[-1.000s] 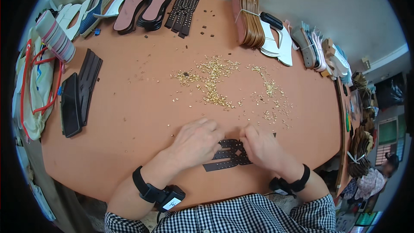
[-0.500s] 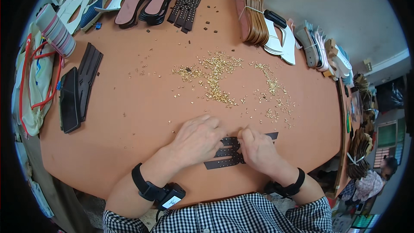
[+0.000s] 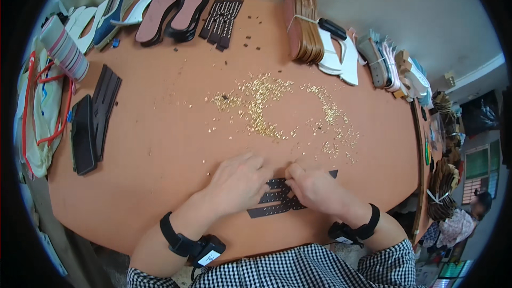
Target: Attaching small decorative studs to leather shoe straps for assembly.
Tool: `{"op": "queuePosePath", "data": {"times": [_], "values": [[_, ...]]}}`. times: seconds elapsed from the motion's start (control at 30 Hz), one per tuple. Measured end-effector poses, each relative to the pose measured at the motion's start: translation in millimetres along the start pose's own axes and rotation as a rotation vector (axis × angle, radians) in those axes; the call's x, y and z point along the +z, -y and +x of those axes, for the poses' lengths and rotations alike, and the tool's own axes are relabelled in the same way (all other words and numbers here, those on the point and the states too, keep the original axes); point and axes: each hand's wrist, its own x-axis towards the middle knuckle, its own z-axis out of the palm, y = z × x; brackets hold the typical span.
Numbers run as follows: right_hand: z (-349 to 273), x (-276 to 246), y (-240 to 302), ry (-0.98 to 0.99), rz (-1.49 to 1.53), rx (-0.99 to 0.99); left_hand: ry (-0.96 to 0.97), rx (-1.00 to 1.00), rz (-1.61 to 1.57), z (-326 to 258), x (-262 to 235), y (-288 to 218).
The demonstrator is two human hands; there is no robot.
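Observation:
My left hand [image 3: 238, 182] and my right hand [image 3: 314, 186] rest close together on the near part of an orange table [image 3: 160, 149]. Both press on a few dark perforated straps [image 3: 274, 202] lying under the fingers. The fingertips meet at the top of the straps, and what they pinch there is hidden. A scatter of small gold studs [image 3: 266, 106] lies just beyond the hands. Each wrist wears a black band.
Dark strap stacks [image 3: 93, 117] lie at the left by a white bag with red handles [image 3: 34, 112]. Shoe soles [image 3: 170, 13], more straps [image 3: 221, 16], a bundle of brown soles [image 3: 304, 29] and white sandals line the far edge. Another person sits at lower right [image 3: 469, 213].
Both hands stay on the straps, with only small finger shifts. The view has tilted slightly.

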Motion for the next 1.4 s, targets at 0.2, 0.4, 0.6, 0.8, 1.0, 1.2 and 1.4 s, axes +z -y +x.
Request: {"op": "queuePosePath", "data": {"times": [0.2,0.4,0.6,0.8,1.0,1.2,1.4], "values": [[9.9,-7.3,-0.6,0.122,0.108,0.103,0.002,0.003,0.012,-2.5,-3.1,-1.3],[18.9,-6.2,-7.4,0.212,0.105,0.085,-0.016,0.026,0.019,0.4,-3.0,-0.8],[13.2,-5.2,-7.8,0.111,0.098,0.016,-0.001,0.013,0.002,0.2,-4.1,-0.9],[10.1,2.1,-23.7,-0.324,0.062,0.068,-0.031,0.034,-0.017,-0.6,-4.0,-0.8],[42.0,-14.9,-42.7,-0.3,0.131,0.248,-0.041,0.037,-0.016,-0.7,-2.3,-0.5],[56.7,-17.1,-39.2,-0.371,0.024,0.209,-0.035,0.034,-0.007,-1.0,-3.8,-0.3],[52.5,-9.0,-43.2,-0.363,-0.011,0.123,-0.041,0.035,-0.012,-0.2,-5.4,-1.8]]}}
